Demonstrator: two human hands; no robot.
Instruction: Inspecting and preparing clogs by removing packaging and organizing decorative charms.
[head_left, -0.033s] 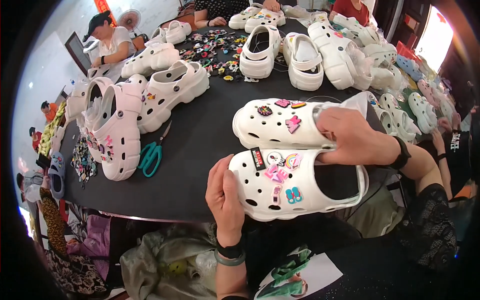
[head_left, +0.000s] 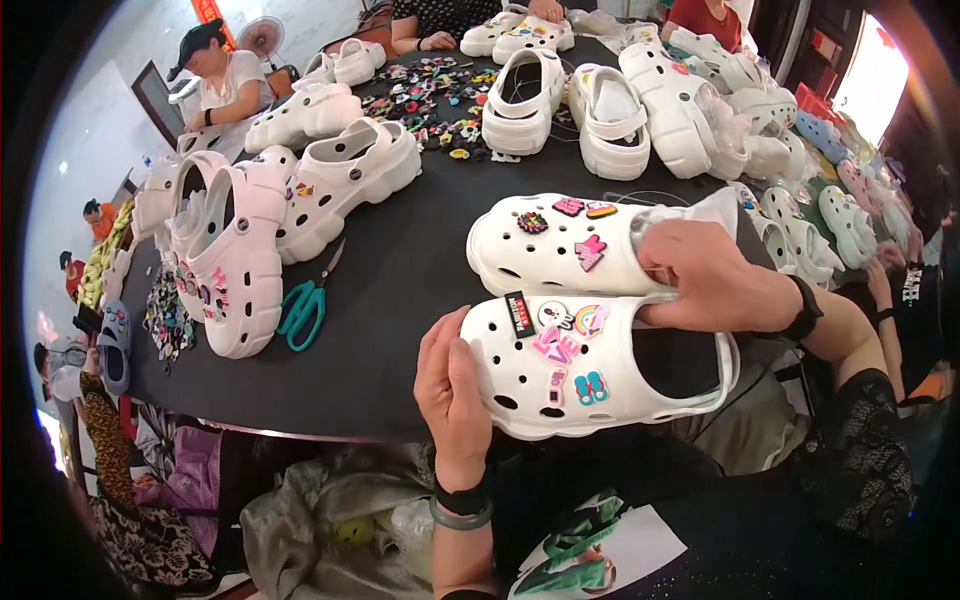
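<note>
Black round worktable (head_left: 400, 330), crowded with white clogs and loose charms — near edge: one decorated white clog (head_left: 600, 365), toe cupped by the left hand (head_left: 452, 385) with fingers curled on it, steadied for decorating; right hand (head_left: 715, 278) gripping its heel rim beside a second clog (head_left: 560, 245).

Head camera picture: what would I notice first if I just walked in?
Two white clogs dotted with bright charms, right at the near table edge. The left hand cups the toe of the nearer clog; the right hand rests across both. Teal scissors lie on the black table.
</note>
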